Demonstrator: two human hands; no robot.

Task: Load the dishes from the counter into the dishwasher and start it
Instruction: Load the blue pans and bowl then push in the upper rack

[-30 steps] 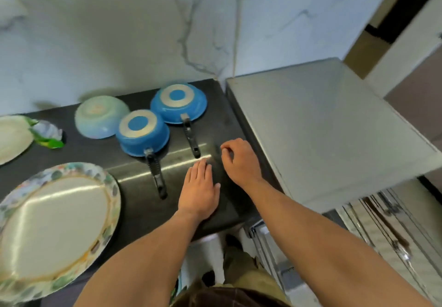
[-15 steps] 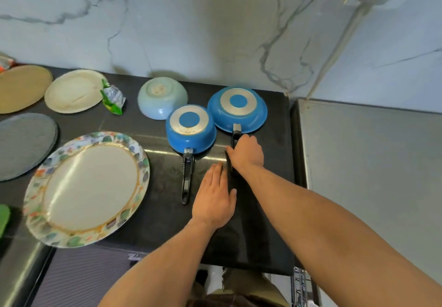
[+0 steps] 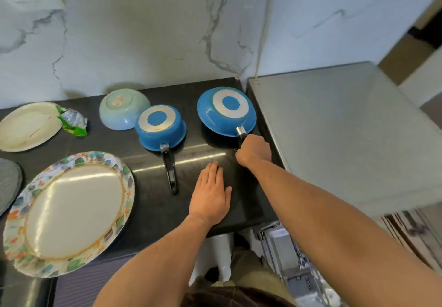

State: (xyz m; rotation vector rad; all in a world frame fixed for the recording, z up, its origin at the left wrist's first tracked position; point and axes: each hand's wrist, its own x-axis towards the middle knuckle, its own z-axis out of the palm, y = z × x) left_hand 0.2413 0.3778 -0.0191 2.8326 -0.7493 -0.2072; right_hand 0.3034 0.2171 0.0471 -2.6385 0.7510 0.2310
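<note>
The grip of the right hand [image 3: 253, 151] is curled tight round the black handle [image 3: 241, 136] of the larger blue pan [image 3: 226, 113], fist hiding all but the stub where handle meets metal collar; the pan sits bottom-up at 11 o'clock from the fist, at the right end of the dark tabletop [image 3: 148, 201], and looks tipped, its near rim seemingly raised over a shadow; the left hand [image 3: 210, 196] lies flat at 7 o'clock from the fist, fingers straight and together, palm pressing the tabletop, holding nothing; at 9 o'clock from the held pan stands the smaller blue pan [image 3: 160, 127], also inverted, handle pointing toward the person; beyond it at 10 o'clock a pale bowl [image 3: 123, 109], upturned; further left a crumpled wrapper [image 3: 73, 121], a cream plate [image 3: 26, 126] and a large patterned plate [image 3: 69, 211]; at 3 o'clock a grey appliance top [image 3: 346, 134], with a wire rack [image 3: 282, 242] showing at 5 o'clock, probably the dishwasher's; the pan should be rigid, moderately heavy and front-weighted, so a hold close to the collar would steady it; its enamel looks smooth, likely slippery if wet.
</note>
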